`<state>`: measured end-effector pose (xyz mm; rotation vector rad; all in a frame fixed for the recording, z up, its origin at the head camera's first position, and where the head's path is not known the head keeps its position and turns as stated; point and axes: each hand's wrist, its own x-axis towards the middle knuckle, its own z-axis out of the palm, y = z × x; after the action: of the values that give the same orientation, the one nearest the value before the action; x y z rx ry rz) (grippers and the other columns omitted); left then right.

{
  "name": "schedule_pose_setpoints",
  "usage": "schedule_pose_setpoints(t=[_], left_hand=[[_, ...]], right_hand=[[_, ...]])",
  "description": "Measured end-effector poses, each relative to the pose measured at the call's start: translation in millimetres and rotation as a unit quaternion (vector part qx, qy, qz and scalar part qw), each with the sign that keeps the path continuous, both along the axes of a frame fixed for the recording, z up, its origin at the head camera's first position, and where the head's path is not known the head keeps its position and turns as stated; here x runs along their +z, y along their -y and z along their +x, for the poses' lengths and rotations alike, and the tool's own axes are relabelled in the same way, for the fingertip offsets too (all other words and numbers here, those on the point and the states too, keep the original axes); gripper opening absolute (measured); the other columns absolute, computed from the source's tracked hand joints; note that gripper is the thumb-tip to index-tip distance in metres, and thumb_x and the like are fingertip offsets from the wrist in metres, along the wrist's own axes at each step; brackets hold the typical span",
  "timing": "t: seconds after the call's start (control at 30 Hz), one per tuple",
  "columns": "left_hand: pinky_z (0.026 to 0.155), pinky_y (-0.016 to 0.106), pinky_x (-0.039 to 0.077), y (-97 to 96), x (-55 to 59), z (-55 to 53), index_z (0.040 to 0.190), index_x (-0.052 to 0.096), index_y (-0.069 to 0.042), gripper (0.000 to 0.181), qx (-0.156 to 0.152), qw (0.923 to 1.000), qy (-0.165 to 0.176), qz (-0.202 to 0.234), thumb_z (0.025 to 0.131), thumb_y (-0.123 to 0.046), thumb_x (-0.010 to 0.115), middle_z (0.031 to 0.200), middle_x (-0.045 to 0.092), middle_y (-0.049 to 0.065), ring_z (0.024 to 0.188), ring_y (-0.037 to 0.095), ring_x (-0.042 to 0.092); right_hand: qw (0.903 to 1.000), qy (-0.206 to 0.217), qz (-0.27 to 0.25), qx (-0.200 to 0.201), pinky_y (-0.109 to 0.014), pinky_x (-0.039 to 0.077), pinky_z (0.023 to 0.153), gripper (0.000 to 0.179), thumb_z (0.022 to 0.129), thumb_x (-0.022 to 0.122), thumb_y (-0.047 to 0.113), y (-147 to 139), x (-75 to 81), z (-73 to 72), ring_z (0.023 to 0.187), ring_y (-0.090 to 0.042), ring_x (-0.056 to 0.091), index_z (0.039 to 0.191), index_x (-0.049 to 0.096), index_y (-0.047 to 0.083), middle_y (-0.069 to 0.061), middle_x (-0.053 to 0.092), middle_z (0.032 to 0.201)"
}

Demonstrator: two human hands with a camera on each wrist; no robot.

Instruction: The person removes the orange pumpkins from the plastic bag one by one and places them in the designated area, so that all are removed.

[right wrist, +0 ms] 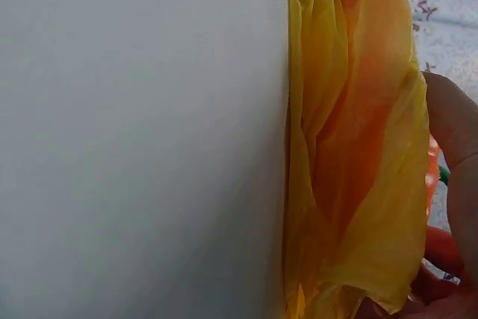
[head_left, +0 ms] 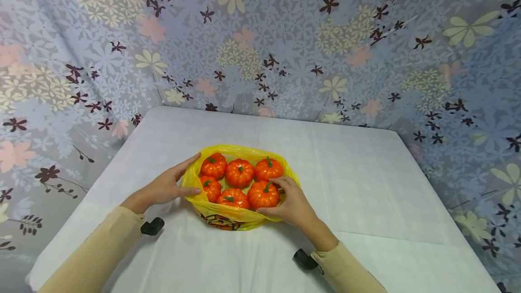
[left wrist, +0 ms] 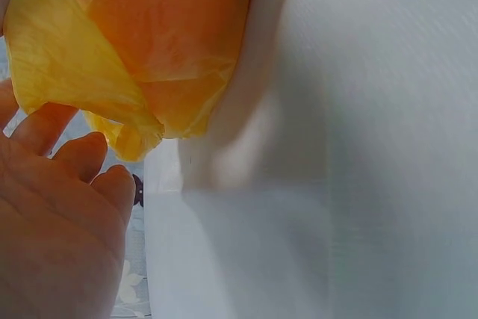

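Observation:
A yellow plastic bag (head_left: pixel 244 221) with dark print on its front sits on the table, its mouth spread wide. Several small orange pumpkins with green stems lie inside, among them a back-left pumpkin (head_left: pixel 214 165) and a front-right pumpkin (head_left: pixel 262 195). My left hand (head_left: pixel 164 186) holds the bag's left rim between thumb and fingers; the left wrist view shows the yellow film (left wrist: pixel 67 57) by those fingers. My right hand (head_left: pixel 295 202) reaches over the right rim and grips the front-right pumpkin, thumb at the front, fingers behind. The bag (right wrist: pixel 366 147) hides much of that grip in the right wrist view.
A white cloth covers the table (head_left: pixel 366 184), which extends around the bag. Floral fabric (head_left: pixel 260 40) hangs behind and along both sides. A black wrist device sits below each sleeve, one at the left wrist (head_left: pixel 152 226), one at the right wrist (head_left: pixel 305 259).

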<state>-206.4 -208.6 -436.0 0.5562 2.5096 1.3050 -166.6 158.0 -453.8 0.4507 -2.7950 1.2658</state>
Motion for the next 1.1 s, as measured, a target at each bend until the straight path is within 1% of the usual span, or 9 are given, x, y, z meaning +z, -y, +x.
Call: schedule_pose_setpoints(t=[0.13, 0.3, 0.37, 0.47, 0.57, 0.8, 0.93, 1.1], left_hand=[[0.117, 0.064, 0.011, -0.7, -0.4, -1.4, 0.163, 0.019, -0.025, 0.099, -0.001, 1.0, -0.003, -0.003, 0.087, -0.037, 0.08, 0.167, 0.018, 0.008, 0.151, 0.037, 0.012], [0.117, 0.065, 0.01, -1.6, -0.2, -2.5, 0.163, 0.019, -0.025, 0.099, -0.002, 1.0, 0.0, 0.002, 0.087, -0.036, 0.081, 0.167, 0.017, 0.008, 0.152, 0.037, 0.011], [0.117, 0.065, 0.009, -1.9, -0.1, -2.9, 0.163, 0.019, -0.025, 0.099, -0.003, 1.0, -0.002, 0.005, 0.087, -0.036, 0.081, 0.167, 0.017, 0.008, 0.152, 0.036, 0.011], [0.118, 0.064, 0.009, -2.2, 0.2, -3.5, 0.163, 0.019, -0.024, 0.098, -0.007, 0.9999, -0.004, 0.009, 0.087, -0.034, 0.081, 0.167, 0.016, 0.008, 0.152, 0.036, 0.011], [0.118, 0.064, 0.01, -2.4, 0.6, -4.0, 0.163, 0.019, -0.024, 0.098, -0.008, 0.9999, -0.004, 0.008, 0.088, -0.034, 0.08, 0.167, 0.017, 0.008, 0.152, 0.036, 0.011], [0.118, 0.064, 0.01, -3.2, 1.5, -4.3, 0.163, 0.019, -0.024, 0.098, -0.005, 0.9999, 0.002, 0.011, 0.087, -0.033, 0.081, 0.167, 0.017, 0.007, 0.152, 0.036, 0.011], [0.118, 0.064, 0.01, -1.6, 2.6, -4.8, 0.163, 0.019, -0.025, 0.098, -0.005, 1.0, 0.005, 0.006, 0.087, -0.035, 0.08, 0.167, 0.017, 0.008, 0.152, 0.036, 0.011], [0.118, 0.064, 0.011, 2.4, 4.3, -7.1, 0.163, 0.019, -0.026, 0.098, -0.007, 1.0, -0.003, -0.002, 0.087, -0.036, 0.08, 0.167, 0.017, 0.008, 0.152, 0.037, 0.011]], right_hand=[[0.9999, -0.005, -0.009, -0.005, -0.043, 0.056, 0.088, 0.082, 0.061, 0.098, 0.039, 0, 2.3, 0.2, 0.105, -0.022, 0.058, 0.13, 0.065, 0.009, -0.005, 0.058, 0.126], [0.9997, 0.004, -0.022, -0.012, -0.041, 0.055, 0.092, 0.086, 0.06, 0.099, 0.04, -1, 8.6, -0.2, 0.111, -0.024, 0.059, 0.132, 0.063, 0.009, -0.003, 0.057, 0.126], [0.9993, 0.005, -0.035, -0.011, -0.041, 0.054, 0.095, 0.087, 0.06, 0.099, 0.039, -1, 12.1, -0.6, 0.114, -0.025, 0.06, 0.134, 0.062, 0.009, -0.003, 0.057, 0.126], [0.9986, -0.007, -0.051, -0.005, -0.04, 0.053, 0.098, 0.087, 0.061, 0.099, 0.035, -2, 17.5, -1.4, 0.116, -0.028, 0.06, 0.134, 0.062, 0.007, -0.005, 0.056, 0.125], [0.998, -0.017, -0.061, -0.001, -0.04, 0.052, 0.099, 0.085, 0.062, 0.099, 0.032, -3, 21.6, -2.0, 0.118, -0.029, 0.06, 0.134, 0.062, 0.005, -0.007, 0.054, 0.124], [0.9979, -0.006, -0.064, -0.006, -0.041, 0.052, 0.099, 0.084, 0.063, 0.098, 0.034, -8, 28.9, -2.4, 0.119, -0.03, 0.06, 0.133, 0.061, 0.006, -0.008, 0.053, 0.126], [0.9978, -0.011, -0.065, -0.01, -0.043, 0.051, 0.1, 0.082, 0.064, 0.098, 0.032, -14, 34.4, -5.9, 0.118, -0.03, 0.06, 0.131, 0.062, 0.004, -0.008, 0.054, 0.126], [0.9977, -0.031, -0.059, -0.013, -0.045, 0.051, 0.101, 0.079, 0.066, 0.097, 0.029, -25, 44.3, -15.2, 0.117, -0.031, 0.059, 0.131, 0.062, 0.001, -0.012, 0.055, 0.125]])
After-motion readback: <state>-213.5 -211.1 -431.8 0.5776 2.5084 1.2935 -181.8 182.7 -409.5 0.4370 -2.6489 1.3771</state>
